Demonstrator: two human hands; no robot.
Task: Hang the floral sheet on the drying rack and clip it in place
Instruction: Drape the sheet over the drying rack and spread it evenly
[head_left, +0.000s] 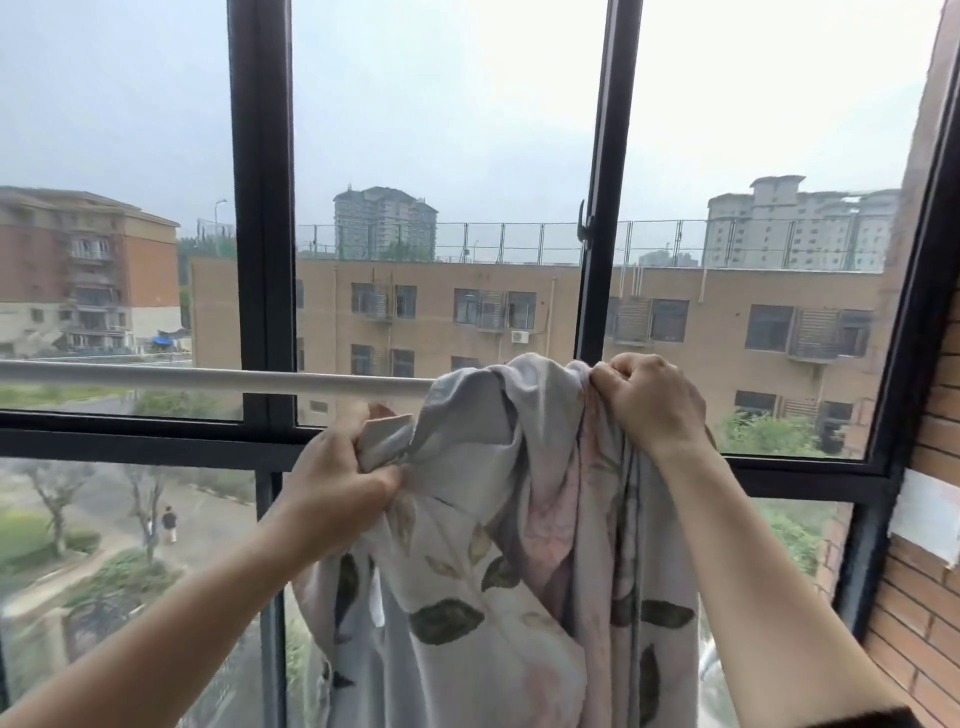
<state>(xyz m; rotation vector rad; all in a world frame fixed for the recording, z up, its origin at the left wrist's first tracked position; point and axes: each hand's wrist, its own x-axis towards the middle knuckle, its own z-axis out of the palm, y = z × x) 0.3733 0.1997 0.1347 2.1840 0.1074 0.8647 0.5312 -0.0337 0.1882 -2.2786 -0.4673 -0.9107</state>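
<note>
Black-framed window (262, 260) ahead with apartment blocks outside and a brick wall (930, 597) on your right; the white rack rail (208, 378) runs across in front of the glass. Floral sheet (498, 519) is bunched over the rail's right portion, hanging down between your arms. Your left hand (337, 483) grips a folded edge just below the rail, and your right hand (652, 402) clenches the gathered top at rail height.

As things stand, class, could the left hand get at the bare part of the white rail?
Probably yes. The left hand sits just below the white rail, with nothing between them, though it grips the floral sheet.
</note>
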